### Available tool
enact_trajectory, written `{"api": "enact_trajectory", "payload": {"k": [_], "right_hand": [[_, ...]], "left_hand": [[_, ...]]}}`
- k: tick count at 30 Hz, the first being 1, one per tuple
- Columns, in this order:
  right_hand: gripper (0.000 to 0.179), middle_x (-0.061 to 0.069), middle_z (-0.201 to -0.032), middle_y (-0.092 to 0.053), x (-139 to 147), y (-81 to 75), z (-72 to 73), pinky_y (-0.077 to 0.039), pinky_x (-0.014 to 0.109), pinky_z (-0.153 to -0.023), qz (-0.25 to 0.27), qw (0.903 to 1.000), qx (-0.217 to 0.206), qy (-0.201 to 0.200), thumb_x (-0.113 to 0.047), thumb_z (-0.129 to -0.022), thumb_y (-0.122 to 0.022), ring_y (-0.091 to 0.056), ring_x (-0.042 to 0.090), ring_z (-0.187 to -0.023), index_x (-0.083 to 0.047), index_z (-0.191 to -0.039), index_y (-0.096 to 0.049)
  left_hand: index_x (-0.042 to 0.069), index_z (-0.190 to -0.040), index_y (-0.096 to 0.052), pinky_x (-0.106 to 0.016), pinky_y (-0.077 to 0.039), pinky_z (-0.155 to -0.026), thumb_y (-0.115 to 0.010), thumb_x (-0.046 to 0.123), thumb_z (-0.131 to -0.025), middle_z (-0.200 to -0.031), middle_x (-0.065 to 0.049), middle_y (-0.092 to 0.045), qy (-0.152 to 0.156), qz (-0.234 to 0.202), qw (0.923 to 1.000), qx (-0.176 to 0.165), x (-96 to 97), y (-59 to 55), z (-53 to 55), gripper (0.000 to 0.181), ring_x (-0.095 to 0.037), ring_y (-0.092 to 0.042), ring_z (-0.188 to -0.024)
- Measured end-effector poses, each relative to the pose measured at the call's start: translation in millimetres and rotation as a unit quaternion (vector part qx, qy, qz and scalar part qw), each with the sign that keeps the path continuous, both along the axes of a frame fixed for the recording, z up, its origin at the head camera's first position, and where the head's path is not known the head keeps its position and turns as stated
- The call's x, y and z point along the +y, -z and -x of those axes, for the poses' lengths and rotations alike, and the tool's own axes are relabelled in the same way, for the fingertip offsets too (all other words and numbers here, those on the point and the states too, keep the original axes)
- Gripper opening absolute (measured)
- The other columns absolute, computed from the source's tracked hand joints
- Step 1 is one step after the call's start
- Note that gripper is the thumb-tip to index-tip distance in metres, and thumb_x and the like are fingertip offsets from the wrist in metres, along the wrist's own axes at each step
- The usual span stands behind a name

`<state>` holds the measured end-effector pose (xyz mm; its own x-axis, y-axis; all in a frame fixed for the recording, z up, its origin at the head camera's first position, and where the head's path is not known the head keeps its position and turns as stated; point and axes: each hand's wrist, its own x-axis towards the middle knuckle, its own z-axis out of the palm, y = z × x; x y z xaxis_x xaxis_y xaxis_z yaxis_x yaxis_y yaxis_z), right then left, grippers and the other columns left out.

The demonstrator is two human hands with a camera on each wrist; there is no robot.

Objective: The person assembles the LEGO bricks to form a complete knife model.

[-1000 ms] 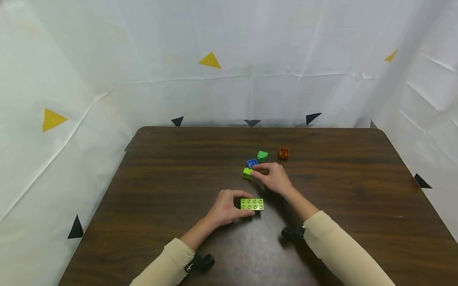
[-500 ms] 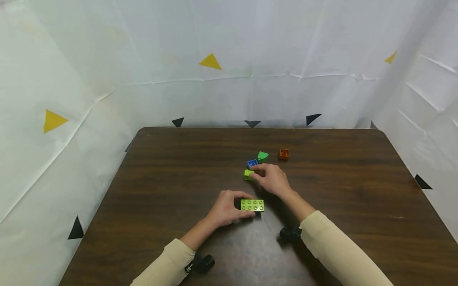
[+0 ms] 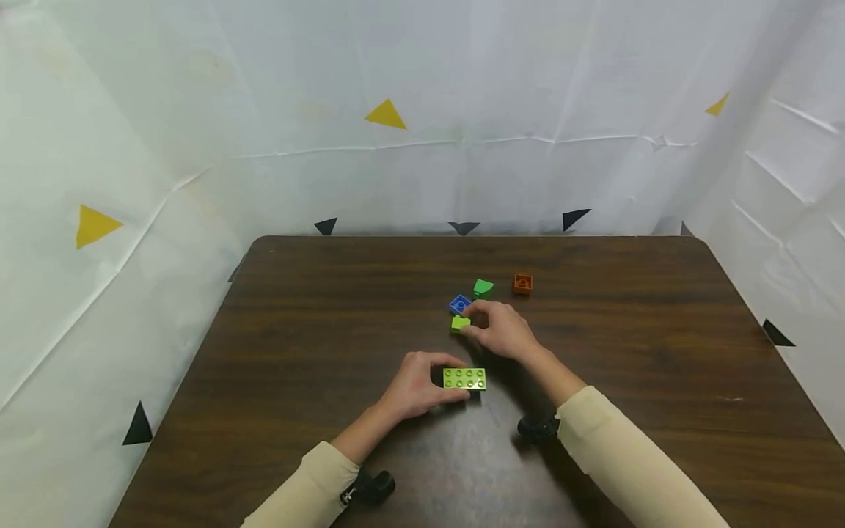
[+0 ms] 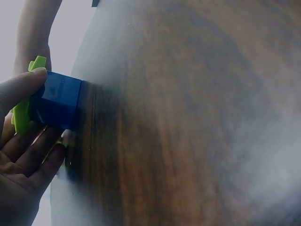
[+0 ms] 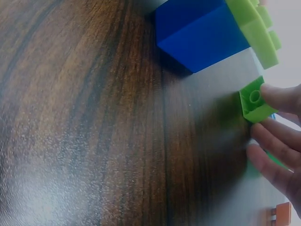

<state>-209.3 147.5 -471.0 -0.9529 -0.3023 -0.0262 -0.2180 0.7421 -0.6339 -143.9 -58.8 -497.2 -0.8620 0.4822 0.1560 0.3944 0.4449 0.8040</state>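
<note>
My left hand (image 3: 414, 385) holds a long lime toy brick (image 3: 464, 378) between thumb and fingers, near the middle of the table. In the left wrist view a blue brick (image 4: 59, 96) sits under the lime one, joined to it. Farther back, my right hand (image 3: 505, 331) pinches a small lime-green brick (image 3: 457, 325) with the thumb on one side. Its hollow underside, with a round tube, faces the right wrist camera. Just behind lies a small blue brick (image 3: 458, 303), open side up, close to the right index fingertip.
Behind the blue brick lies a green curved piece (image 3: 483, 287). An orange-brown brick (image 3: 523, 284) rests upside down to its right. The dark wooden table (image 3: 317, 315) ends at a white sheet (image 3: 422, 183) with yellow and black triangles.
The small lime-green brick has turned and shifted a little under my right fingers. The small blue brick has slid slightly left and rotated. My left hand has stayed in place.
</note>
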Motion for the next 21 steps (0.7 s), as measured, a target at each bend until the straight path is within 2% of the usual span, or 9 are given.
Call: {"api": "enact_trajectory", "payload": {"k": [8, 15, 21], "right_hand": [[0.021, 0.003, -0.111, -0.069, 1.7, -3.6, 0.7, -0.047, 0.052, -0.090, -0.001, 0.9997, -0.024, -0.007, -0.025, -0.087, -0.077, -0.062, 0.024, -0.105, -0.017, -0.103, -0.066], [0.025, 0.004, -0.114, -0.068, 4.2, -2.9, 1.4, -0.047, 0.051, -0.093, 0.011, 0.9995, -0.022, -0.019, -0.025, -0.088, -0.077, -0.062, 0.025, -0.108, -0.016, -0.110, -0.069], [0.023, 0.005, -0.111, -0.069, 6.1, -1.0, 0.1, -0.049, 0.048, -0.092, 0.045, 0.9983, -0.016, -0.033, -0.021, -0.088, -0.076, -0.063, 0.026, -0.105, -0.013, -0.110, -0.072]], "left_hand": [[0.023, -0.105, -0.076, -0.028, -0.049, -0.075, -0.089, 0.034, -0.072, -0.095, 0.013, -0.071, 0.002, 0.001, 1.0000, 0.001, -0.5, 0.7, 1.9, 0.037, -0.005, -0.060, -0.083], [0.024, -0.105, -0.076, -0.028, -0.049, -0.076, -0.089, 0.034, -0.072, -0.096, 0.014, -0.071, 0.003, 0.005, 0.9999, -0.008, -0.3, 0.1, 2.4, 0.037, -0.005, -0.060, -0.084], [0.023, -0.105, -0.076, -0.029, -0.049, -0.078, -0.089, 0.034, -0.072, -0.097, 0.014, -0.071, 0.002, 0.005, 0.9999, -0.014, -0.5, 0.7, 2.0, 0.037, -0.005, -0.060, -0.085]]}}
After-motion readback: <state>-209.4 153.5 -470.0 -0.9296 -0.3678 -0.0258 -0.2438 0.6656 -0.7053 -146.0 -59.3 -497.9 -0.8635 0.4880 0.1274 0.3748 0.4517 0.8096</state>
